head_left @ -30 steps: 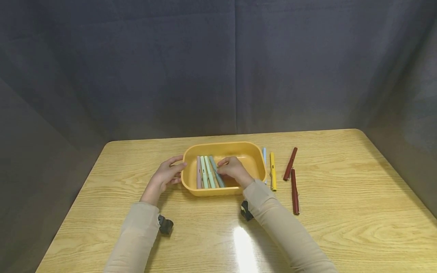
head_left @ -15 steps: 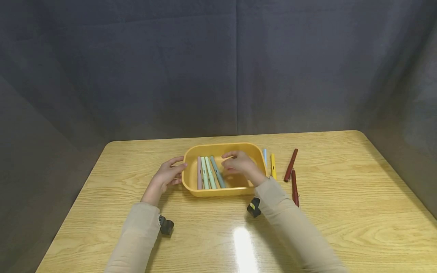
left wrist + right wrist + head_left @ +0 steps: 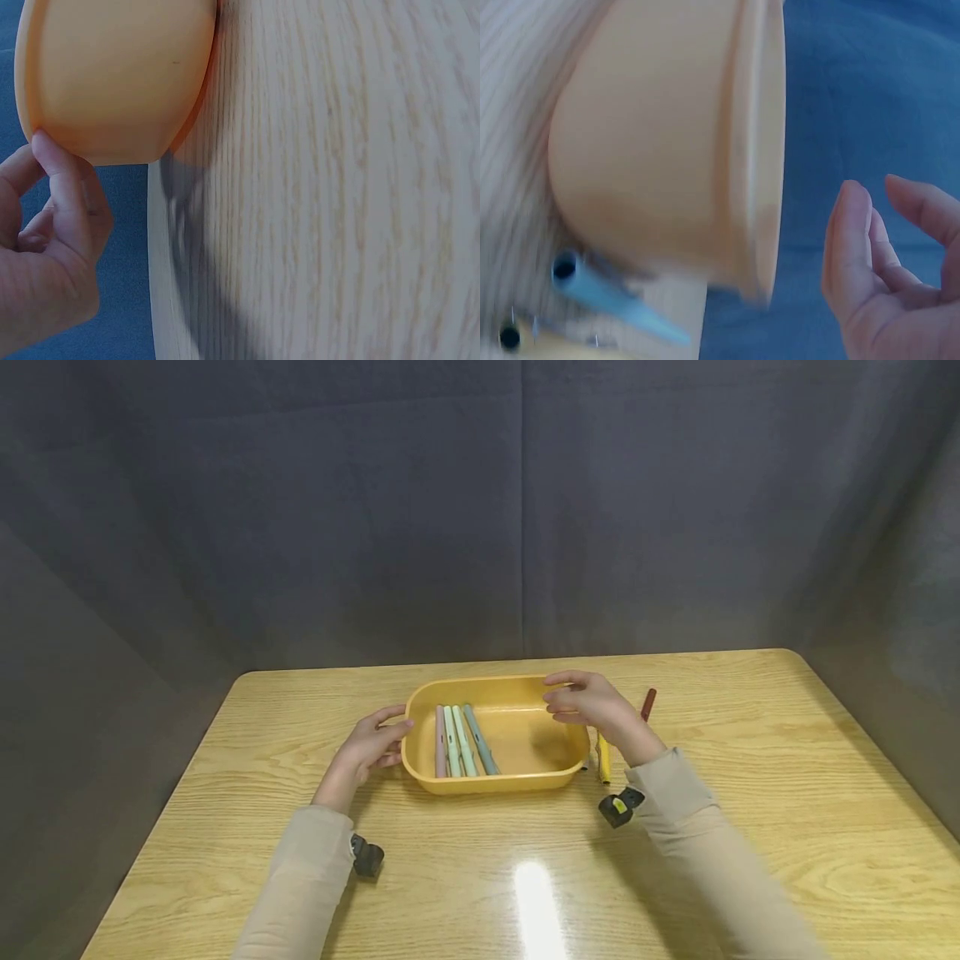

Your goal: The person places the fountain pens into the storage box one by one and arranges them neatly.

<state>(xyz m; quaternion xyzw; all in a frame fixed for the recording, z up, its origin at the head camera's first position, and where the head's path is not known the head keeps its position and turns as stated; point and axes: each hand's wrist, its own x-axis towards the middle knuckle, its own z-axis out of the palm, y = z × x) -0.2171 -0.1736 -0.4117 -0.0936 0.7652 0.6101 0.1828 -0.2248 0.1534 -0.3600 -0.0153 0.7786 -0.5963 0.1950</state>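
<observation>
A yellow plastic bin (image 3: pixel 487 783) stands on the table, its left rim pinched by my left hand (image 3: pixel 372 742). The left wrist view shows that hand (image 3: pixel 56 217) with a fingertip on the bin's corner. Inside, toward the left, lie a pink pen (image 3: pixel 440 743), two pale green pens (image 3: pixel 452 747) side by side and a slanted grey-teal pen (image 3: pixel 482 742). Above the bin's right rim is my right hand (image 3: pixel 588 700), fingers loosely bent with nothing between them. Under it, outside the bin, are a yellow pen (image 3: pixel 604 762) and a light blue pen (image 3: pixel 615 296).
A dark red pen (image 3: pixel 648 703) shows just beyond my right wrist; my right arm hides more of that area. Bare wooden table (image 3: pixel 450 868) extends in front of the bin. A dark curtain (image 3: pixel 375 527) hangs behind the table.
My right hand has let go of the grey-teal pen in the bin and moved right, up over the right rim. My left hand stays at the left rim.
</observation>
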